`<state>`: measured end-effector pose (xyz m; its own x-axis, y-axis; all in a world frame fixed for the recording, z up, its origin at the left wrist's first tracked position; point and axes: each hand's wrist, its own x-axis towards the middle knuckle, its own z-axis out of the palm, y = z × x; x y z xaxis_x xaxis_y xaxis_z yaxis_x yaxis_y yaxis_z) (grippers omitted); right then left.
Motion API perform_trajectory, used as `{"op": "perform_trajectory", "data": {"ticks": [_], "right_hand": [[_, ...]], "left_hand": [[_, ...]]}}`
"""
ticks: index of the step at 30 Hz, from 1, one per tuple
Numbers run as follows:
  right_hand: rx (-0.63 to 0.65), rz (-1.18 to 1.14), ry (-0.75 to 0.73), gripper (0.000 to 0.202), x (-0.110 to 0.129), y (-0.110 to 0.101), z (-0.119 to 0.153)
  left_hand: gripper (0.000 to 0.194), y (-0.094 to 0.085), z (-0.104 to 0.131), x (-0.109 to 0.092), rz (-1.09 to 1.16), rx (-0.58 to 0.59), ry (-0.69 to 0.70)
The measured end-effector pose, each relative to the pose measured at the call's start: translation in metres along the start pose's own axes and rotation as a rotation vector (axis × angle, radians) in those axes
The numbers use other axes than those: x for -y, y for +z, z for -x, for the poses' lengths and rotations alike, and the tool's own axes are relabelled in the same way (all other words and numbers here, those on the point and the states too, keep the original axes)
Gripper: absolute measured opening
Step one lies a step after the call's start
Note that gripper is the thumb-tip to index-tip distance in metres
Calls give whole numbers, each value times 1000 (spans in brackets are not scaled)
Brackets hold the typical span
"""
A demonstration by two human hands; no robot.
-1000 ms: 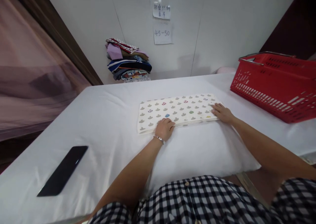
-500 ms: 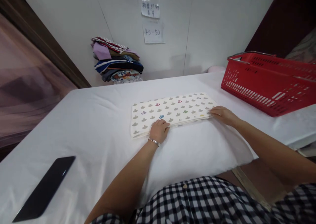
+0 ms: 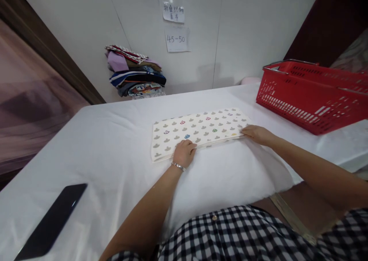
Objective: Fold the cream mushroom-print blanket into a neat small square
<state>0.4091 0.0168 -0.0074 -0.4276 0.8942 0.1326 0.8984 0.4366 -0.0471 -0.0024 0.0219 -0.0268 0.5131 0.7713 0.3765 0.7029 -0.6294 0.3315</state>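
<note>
With the clock face centred on the cream-white, oblong folded cloth [image 3: 201, 129], which carries grey motifs and a few coloured ones, twelve lies away from the wearer. Cloth flat on the white fabric-covered table [image 3: 120, 142], layers showing along its near edge. Left hand [image 3: 184, 153], silver-coloured bracelet [image 3: 178, 166] at the wrist, rests at seven o'clock over that edge, fingers together and curled; cannot tell whether they clamp the layers. Right hand [image 3: 258, 134] at three, fingers together, touching the near right corner; underside hidden, cannot tell if it pinches. Black, flat rectangular phone [image 3: 54, 220] at eight, well apart from the cloth. Red, slotted plastic basket [image 3: 304, 94] between two and three. Uneven stack of many-coloured folded fabrics [image 3: 136, 76] at ten. Two white paper sheets [image 3: 176, 39] on the pale wall [image 3: 244, 30] at eleven, the lower marked "45-50". Black-and-white checked shirt [image 3: 218, 234] at six
</note>
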Motion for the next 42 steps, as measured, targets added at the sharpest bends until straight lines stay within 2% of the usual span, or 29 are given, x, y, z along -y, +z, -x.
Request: {"op": "perform_trajectory", "data": {"ticks": [6, 15, 25, 42], "right_hand": [[44, 92, -72, 35, 11, -3, -5], [-71, 117, -36, 39, 11, -7, 5], [-75, 157, -127, 37, 19, -2, 15], [-92, 165, -64, 39, 12, 0, 14]], "left_hand": [[19, 1, 0, 1, -3, -5, 2], [20, 0, 1, 1, 7, -9, 14], [20, 1, 0, 2, -4, 7, 4], [20, 0, 1, 1, -3, -6, 11]]}}
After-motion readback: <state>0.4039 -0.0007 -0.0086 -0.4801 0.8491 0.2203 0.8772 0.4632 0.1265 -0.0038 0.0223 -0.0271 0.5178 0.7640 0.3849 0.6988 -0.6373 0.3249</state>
